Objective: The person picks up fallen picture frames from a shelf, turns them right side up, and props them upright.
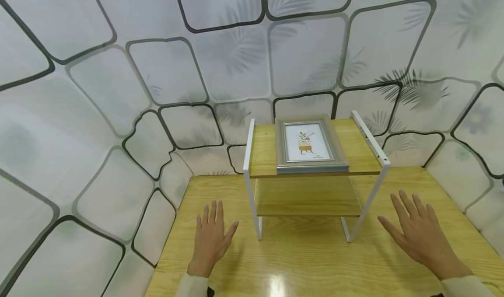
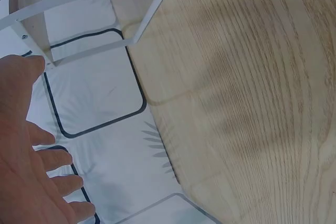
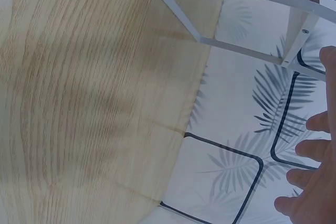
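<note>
- Between the two hands, on the wooden worktop (image 1: 299, 262), stands a small rack (image 1: 252, 165) with white metal legs and two wooden shelves.
- On the upper shelf (image 1: 264, 148), beyond and above both hands, a picture frame (image 1: 311, 145) lies flat; it shows a small plant drawing on white paper.
- The left hand (image 1: 211, 238) lies flat over the worktop, palm down, just to the left of the rack's front left leg (image 1: 255, 205). Its grip is fully open: the fingers are straight and a little spread, and they hold nothing.
- The right hand (image 1: 419, 235) is also palm down, just to the right of the rack's front right leg (image 1: 364, 211). Its grip is open too, with fingers straight and spread, holding nothing.
- Neither hand touches the rack or the picture frame.
- From the left wrist view, the left hand's spread fingers (image 2: 50, 158) appear near the white leg, with the patterned cloth wall (image 2: 100, 98) behind them.
- From the right wrist view, the right hand's fingertips (image 3: 315, 148) appear at the edge, again beside the white leg of the rack (image 3: 178, 6).
</note>
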Available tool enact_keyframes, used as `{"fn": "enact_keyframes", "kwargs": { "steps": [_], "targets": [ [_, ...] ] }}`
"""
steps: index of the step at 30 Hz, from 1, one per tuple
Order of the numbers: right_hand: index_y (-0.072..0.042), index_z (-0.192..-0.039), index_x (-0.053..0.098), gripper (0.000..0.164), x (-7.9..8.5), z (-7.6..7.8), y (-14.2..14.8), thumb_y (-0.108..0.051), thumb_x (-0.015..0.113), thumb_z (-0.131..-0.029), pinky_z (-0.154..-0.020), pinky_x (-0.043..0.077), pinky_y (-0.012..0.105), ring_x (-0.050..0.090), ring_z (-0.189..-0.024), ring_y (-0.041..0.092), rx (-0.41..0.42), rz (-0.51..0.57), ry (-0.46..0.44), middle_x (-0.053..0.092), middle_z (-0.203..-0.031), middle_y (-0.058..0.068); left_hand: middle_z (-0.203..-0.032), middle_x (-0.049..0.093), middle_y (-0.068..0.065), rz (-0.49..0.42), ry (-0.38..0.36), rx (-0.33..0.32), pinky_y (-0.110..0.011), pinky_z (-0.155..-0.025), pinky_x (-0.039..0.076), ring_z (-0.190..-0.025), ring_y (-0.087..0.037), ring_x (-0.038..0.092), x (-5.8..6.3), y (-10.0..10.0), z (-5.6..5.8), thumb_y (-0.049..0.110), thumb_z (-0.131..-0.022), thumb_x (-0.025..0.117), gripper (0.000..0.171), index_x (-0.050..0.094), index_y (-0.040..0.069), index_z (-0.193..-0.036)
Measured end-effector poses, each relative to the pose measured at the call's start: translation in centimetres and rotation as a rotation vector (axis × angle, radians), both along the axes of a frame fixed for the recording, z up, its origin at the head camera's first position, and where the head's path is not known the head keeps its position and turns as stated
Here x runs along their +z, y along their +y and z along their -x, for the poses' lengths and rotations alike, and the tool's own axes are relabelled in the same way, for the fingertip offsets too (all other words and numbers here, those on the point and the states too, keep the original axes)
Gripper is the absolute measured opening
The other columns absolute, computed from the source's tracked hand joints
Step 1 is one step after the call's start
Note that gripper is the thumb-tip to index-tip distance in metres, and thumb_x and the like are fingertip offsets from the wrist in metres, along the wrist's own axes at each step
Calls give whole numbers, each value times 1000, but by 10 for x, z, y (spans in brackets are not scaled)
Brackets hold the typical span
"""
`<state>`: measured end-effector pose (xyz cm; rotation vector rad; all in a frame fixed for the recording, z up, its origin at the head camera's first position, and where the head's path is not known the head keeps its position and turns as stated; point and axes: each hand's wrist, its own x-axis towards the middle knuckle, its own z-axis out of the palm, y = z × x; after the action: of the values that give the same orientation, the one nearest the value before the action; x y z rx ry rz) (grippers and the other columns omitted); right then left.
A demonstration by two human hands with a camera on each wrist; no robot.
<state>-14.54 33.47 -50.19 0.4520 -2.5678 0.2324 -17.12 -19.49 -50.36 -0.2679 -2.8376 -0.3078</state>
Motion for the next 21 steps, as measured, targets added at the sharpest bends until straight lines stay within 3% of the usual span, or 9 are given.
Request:
{"fn": "enact_keyframes", "kwargs": {
  "steps": [4, 11, 17, 21],
  "targets": [
    [14, -143, 45, 75, 7, 4, -1, -48, 57, -101, -97, 30, 77, 42, -121, 63, -8, -4, 28, 47, -138, 39, -156, 35, -30, 32, 11, 4, -69, -111, 27, -143, -51, 32, 4, -2, 2, 49, -104, 51, 78, 32, -6, -154],
    [17, -133, 51, 84, 27, 13, 1, -60, 41, -104, -80, 41, 71, 53, -107, 58, 42, 18, 178, 56, -123, 37, -151, 42, -31, 68, 105, 4, -68, -109, 32, -139, -51, 39, 23, -9, 10, 48, -101, 58, 79, 36, -8, -152],
    [21, -129, 53, 91, 49, 23, 5, -63, 26, -105, -76, 42, 68, 55, -101, 58, 48, 4, 265, 57, -116, 39, -155, 37, -30, -1, 98, 27, -67, -113, 28, -143, -48, 34, 43, -9, 20, 52, -103, 52, 81, 33, -9, -153],
    [23, -125, 54, 91, 65, 27, 7, -61, 25, -106, -75, 43, 68, 56, -98, 59, 43, -19, 333, 58, -113, 40, -158, 33, -27, -58, 96, 19, -64, -116, 24, -146, -45, 31, 58, -4, 28, 54, -104, 47, 82, 29, -8, -155]
  ]
}}
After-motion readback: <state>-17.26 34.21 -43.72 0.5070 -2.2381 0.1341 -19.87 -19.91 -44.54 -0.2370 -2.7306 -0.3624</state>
